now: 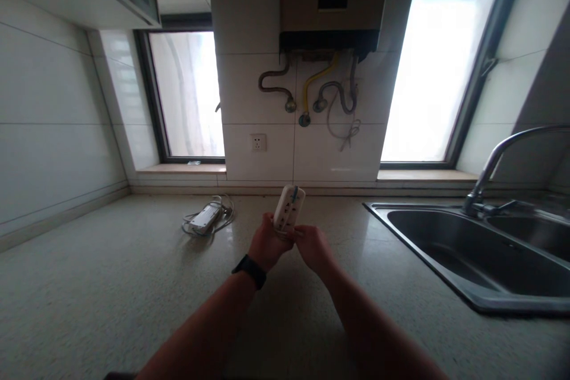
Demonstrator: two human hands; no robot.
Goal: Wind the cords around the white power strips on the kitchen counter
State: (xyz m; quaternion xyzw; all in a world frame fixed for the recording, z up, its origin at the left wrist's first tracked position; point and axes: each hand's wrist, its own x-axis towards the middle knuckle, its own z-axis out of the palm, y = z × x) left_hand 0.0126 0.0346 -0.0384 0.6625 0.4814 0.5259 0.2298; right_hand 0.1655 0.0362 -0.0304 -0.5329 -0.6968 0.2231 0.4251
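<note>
A pale speckled countertop (111, 285) fills the lower half of the view, running from 9 o'clock round to 3 o'clock. Behind it rises a white tiled wall with two bright windows: the larger window (427, 71) at 2 o'clock, the smaller window (187, 95) at 10 o'clock. A steel sink (401, 217) is let into the counter at 4 o'clock, with its curved faucet (503, 151) standing at 3 o'clock at the basin's far edge. At 12 o'clock a water heater (329, 0) hangs on the wall, and its hoses (312, 86) curl down beneath it into the tiles.

Both forearms come in from 6 o'clock and meet just below the middle of the view, above the bare counter. The left hand (267, 244) is closed around the lower end of a white power strip (289, 206), which it holds nearly upright, tilted slightly toward 1 o'clock, its socket face turned to the camera. The right hand (314, 246) sits at 3 o'clock of the left one, touching it, with fingers bunched and pinching at the strip's bottom end; what lies under those fingertips cannot be told.

A second strip (205, 218) lies flat on the counter at 10 o'clock of the hands, well apart from them, with its cord looped loosely about it. A wall socket (258, 142) sits in the tiles at 11 o'clock of the held strip. A dark watch (250, 270) bands the left wrist
</note>
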